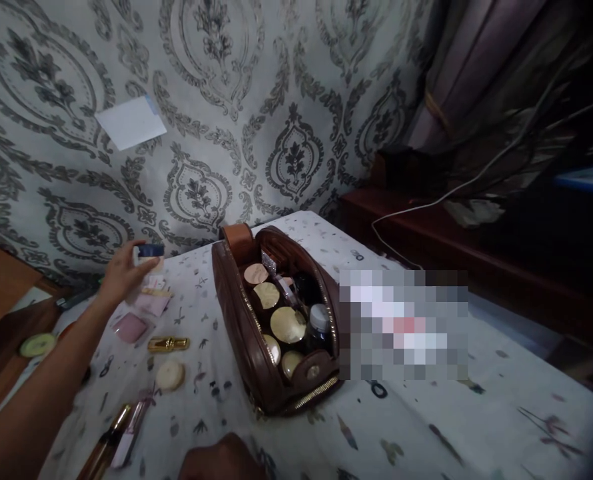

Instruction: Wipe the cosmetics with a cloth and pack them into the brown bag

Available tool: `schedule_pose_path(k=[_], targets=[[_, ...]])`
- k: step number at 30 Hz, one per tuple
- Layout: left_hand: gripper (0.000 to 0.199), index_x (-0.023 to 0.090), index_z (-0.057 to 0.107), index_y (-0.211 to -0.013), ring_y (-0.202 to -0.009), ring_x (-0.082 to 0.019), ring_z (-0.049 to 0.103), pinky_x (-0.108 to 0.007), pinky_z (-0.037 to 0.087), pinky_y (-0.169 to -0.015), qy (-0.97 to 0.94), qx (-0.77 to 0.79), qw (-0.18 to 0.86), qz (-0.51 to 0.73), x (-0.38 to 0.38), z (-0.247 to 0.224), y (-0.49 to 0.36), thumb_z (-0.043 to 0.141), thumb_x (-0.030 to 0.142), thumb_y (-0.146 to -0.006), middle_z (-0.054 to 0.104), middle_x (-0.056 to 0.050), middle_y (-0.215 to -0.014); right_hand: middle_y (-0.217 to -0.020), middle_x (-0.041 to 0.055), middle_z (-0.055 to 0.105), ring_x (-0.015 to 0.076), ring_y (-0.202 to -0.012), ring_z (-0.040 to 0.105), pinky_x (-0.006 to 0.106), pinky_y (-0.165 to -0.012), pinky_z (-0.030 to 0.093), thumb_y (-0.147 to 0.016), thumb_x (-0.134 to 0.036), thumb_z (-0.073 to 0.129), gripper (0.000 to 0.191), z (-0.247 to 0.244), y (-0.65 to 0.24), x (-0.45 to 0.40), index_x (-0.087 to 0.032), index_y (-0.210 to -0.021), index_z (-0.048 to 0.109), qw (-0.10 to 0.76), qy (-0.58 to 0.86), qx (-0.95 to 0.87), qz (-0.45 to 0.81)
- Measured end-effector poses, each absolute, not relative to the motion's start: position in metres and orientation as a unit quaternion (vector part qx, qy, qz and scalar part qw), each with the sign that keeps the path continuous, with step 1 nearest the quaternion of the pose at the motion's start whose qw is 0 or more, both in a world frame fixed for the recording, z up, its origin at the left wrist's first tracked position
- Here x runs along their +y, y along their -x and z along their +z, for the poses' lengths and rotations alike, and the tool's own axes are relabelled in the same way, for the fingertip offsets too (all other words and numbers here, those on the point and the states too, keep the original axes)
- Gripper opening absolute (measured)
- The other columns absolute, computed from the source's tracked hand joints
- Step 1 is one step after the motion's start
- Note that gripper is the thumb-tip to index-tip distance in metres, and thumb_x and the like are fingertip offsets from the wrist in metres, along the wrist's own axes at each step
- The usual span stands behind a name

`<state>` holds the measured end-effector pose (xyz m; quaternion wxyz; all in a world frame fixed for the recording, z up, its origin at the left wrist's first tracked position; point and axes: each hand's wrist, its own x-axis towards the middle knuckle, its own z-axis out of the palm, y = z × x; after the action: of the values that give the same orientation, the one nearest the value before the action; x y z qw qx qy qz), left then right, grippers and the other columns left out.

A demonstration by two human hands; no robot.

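My left hand (121,270) reaches out at the far left of the bed, its fingers closed round a small clear bottle with a dark blue cap (150,251). Just below that hand lie a pink pouch-like item (152,303) and a rounded pink item (129,327). At the bottom edge my right hand (221,460) shows only as curled knuckles; whatever it may hold is hidden. Between and beyond the hands stands a brown toiletry bag (236,333), unzipped, with several gold-lidded round containers (287,325) and a dark bottle with a grey cap (319,320) inside.
A gold tube (168,343), a cream round item (170,375) and two slim tubes (129,433) lie on the patterned sheet (401,427). Right of the bag is a blurred-out patch (404,327). A white cable (441,199) crosses a dark wooden ledge (356,207). Patterned wall (296,153) behind.
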<state>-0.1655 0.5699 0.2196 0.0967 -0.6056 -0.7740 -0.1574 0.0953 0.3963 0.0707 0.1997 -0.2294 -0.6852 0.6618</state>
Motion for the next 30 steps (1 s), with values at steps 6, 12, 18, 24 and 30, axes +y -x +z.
schedule_pose_path(k=[6, 12, 18, 24, 30], targets=[[0.070, 0.025, 0.058, -0.127, -0.116, -0.035, 0.061, -0.049, 0.046, -0.103, 0.555, -0.714, -0.149, -0.399, 0.430, 0.213, 0.097, 0.072, 0.058, -0.067, 0.066, -0.009, -0.126, -0.110, 0.0061, 0.065, 0.0146, -0.084, 0.063, 0.023, -0.066, 0.047, -0.070, -0.026, 0.071, 0.070, 0.085, -0.096, 0.396, -0.021, -0.137, 0.049, 0.302, 0.282, -0.566, 0.713], [0.051, 0.029, 0.058, -0.126, -0.117, -0.029, 0.064, -0.042, 0.052, -0.100, 0.641, -0.664, -0.160, -0.351, 0.347, 0.167, 0.048, 0.069, 0.048, -0.080, 0.067, -0.008, -0.128, -0.122, 0.0079, 0.059, 0.0218, -0.104, 0.063, 0.032, -0.082, 0.051, -0.062, -0.025, 0.078, 0.076, 0.095, -0.096, 0.393, -0.025, -0.130, 0.045, 0.412, 0.154, -0.454, 0.775], [0.040, 0.033, 0.056, -0.132, -0.123, -0.027, 0.060, -0.044, 0.049, -0.104, 0.722, -0.627, -0.092, -0.276, 0.331, 0.155, 0.047, 0.057, 0.043, -0.092, 0.065, -0.006, -0.130, -0.089, -0.0027, 0.058, 0.0143, -0.079, 0.057, 0.027, -0.075, 0.047, -0.059, -0.025, 0.078, 0.055, 0.096, -0.099, 0.391, -0.022, -0.107, 0.052, 0.399, 0.145, -0.457, 0.781], [0.029, 0.025, 0.057, -0.125, -0.113, -0.023, 0.063, -0.036, 0.052, -0.097, 0.714, -0.603, 0.053, -0.351, 0.334, 0.164, 0.031, 0.045, 0.030, -0.099, 0.066, -0.010, -0.120, -0.100, 0.0018, 0.063, 0.0200, -0.093, 0.060, 0.032, -0.084, 0.051, -0.059, -0.024, 0.075, 0.055, 0.103, -0.111, 0.389, -0.022, -0.110, 0.054, 0.417, 0.234, -0.577, 0.662], [0.032, 0.022, 0.066, -0.120, -0.106, -0.028, 0.067, -0.046, 0.053, -0.095, 0.830, -0.478, 0.143, -0.251, 0.351, 0.149, 0.000, 0.046, 0.021, -0.095, 0.074, -0.009, -0.113, -0.116, 0.0075, 0.067, 0.0293, -0.107, 0.062, 0.044, -0.092, 0.051, -0.072, -0.017, 0.064, 0.043, 0.095, -0.114, 0.392, -0.031, -0.113, 0.062, 0.388, 0.264, -0.677, 0.567]])
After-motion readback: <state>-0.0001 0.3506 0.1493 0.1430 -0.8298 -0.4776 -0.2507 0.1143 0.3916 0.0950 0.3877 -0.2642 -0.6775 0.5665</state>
